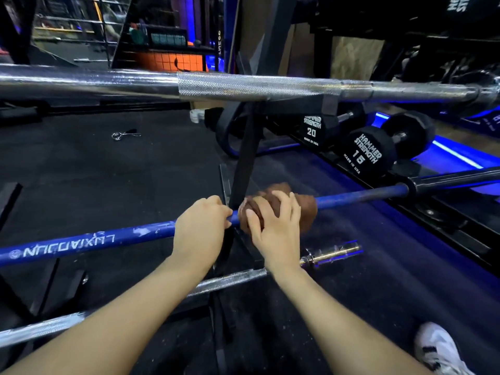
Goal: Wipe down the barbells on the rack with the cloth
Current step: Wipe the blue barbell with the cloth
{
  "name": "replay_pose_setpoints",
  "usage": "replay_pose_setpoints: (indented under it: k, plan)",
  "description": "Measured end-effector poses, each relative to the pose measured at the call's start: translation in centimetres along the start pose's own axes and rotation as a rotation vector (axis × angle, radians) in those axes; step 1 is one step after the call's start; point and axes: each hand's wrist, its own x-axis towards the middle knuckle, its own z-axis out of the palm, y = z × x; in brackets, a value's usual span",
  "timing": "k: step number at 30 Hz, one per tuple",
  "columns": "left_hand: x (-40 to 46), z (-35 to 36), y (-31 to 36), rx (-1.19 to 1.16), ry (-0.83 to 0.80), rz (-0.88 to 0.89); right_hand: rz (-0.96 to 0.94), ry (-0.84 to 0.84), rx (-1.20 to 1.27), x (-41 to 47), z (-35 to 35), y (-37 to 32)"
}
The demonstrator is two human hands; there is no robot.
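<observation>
Head view: left hand (pixel 201 226) grips the blue bar (pixel 89 243) on the rack (pixel 244 158) — right hand (pixel 273 226) clasps the cloth (pixel 303 205) around it. Bar looks heavy, stiff; cloth soft — best wrapped around the shaft.

Both forearms are bare, no sleeves in view, and the left hand (pixel 200 228) and right hand (pixel 276 226) are ungloved. Right of the right forearm shows a white shoe (pixel 438 347) with black marks.
</observation>
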Motion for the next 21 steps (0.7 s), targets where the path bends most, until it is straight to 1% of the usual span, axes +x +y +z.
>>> replay_pose_setpoints:
  k: [2,3,6,8,10,11,12,13,16,17,19,21]
  plan:
    - [0.0,0.1,0.0,0.028,0.007,0.001,-0.016,0.020,0.003,0.5,0.0,0.2]
    - [0.0,0.1,0.1,0.033,0.006,-0.001,-0.018,0.005,-0.024,1.5,-0.1,0.3]
    - [0.0,0.1,0.1,0.024,0.001,-0.002,-0.018,-0.155,-0.177,4.8,-0.9,1.4]
    - [0.0,0.1,0.1,0.030,-0.006,0.002,0.080,-0.189,-0.232,6.3,-1.7,4.5]
    - [0.0,0.1,0.1,0.023,-0.011,0.010,0.270,-0.181,-0.134,6.6,-3.5,6.7]
    - [0.0,0.1,0.0,0.012,-0.013,0.015,0.330,-0.188,-0.090,6.5,-4.1,7.0]
    - [0.1,0.1,0.0,0.000,-0.014,0.021,0.336,-0.214,-0.090,6.1,-4.5,6.7]
    - [0.2,0.1,0.0,-0.003,-0.015,0.028,0.287,-0.253,-0.104,5.7,-4.7,5.8]
    - [0.1,-0.2,-0.2,-0.012,-0.029,0.034,0.051,-0.367,-0.096,3.6,-4.1,2.4]
    - [0.0,-0.3,-0.4,-0.023,-0.035,0.035,0.045,-0.392,-0.067,3.2,-3.8,1.4]
    - [-0.1,-0.4,-0.8,-0.054,-0.043,0.050,0.094,-0.453,-0.013,2.8,-3.5,0.0]
    - [-0.3,-0.6,-1.1,-0.107,-0.049,0.061,0.089,-0.510,-0.066,2.8,-4.0,-0.9]
